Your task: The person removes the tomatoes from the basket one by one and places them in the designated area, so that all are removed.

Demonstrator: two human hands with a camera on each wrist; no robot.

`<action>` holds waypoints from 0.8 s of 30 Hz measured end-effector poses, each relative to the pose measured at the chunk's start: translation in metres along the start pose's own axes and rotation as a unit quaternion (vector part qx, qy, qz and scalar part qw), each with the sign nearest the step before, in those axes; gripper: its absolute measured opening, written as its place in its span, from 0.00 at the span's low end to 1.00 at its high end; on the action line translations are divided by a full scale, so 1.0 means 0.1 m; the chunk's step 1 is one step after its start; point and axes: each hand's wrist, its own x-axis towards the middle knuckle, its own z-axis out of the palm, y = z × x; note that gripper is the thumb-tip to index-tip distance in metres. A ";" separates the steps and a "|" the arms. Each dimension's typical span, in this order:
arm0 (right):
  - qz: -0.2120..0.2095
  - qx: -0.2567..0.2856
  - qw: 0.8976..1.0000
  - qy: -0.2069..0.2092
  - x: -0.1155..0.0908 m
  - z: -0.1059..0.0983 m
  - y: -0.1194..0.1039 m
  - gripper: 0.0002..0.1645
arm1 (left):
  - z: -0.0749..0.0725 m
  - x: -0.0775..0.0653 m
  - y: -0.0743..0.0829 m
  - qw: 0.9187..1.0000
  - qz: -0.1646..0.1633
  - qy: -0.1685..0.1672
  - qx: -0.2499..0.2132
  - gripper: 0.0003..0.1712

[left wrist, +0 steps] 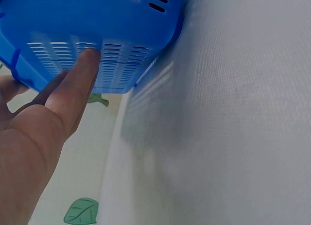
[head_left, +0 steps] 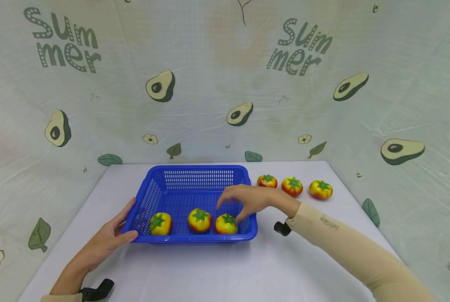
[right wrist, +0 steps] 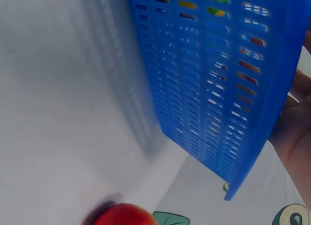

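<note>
Lower centre, white counter [head_left: 281, 268]: left grip [head_left: 105, 240] pinches the basket [head_left: 187, 239] at left edge, fingertip [left wrist: 89, 56] against slots seen only from that wrist; right grip [head_left: 248, 198], loosely spread, holds nothing beside fruit [head_left: 225, 225].

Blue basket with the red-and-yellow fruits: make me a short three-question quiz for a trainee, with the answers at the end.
1. How many fruits can you see inside the blue basket?
2. True or false: the right hand reaches in over the basket's right rim.
3. Where are the other fruits?
A) Under the basket
B) On the white table, to the right of the basket
C) In the left hand

Key: 1. Three. 2. True. 3. B.
</note>
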 end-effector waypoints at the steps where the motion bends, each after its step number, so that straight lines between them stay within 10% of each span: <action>1: 0.001 -0.001 1.000 -0.003 0.01 0.01 0.00 0.35 | 0.00 0.00 0.00 1.000 0.000 0.000 -0.001 0.54; 24: -0.006 -0.050 0.997 -0.049 0.13 0.10 -0.09 0.30 | 0.00 0.00 0.04 1.000 -0.005 -0.004 -0.021 0.54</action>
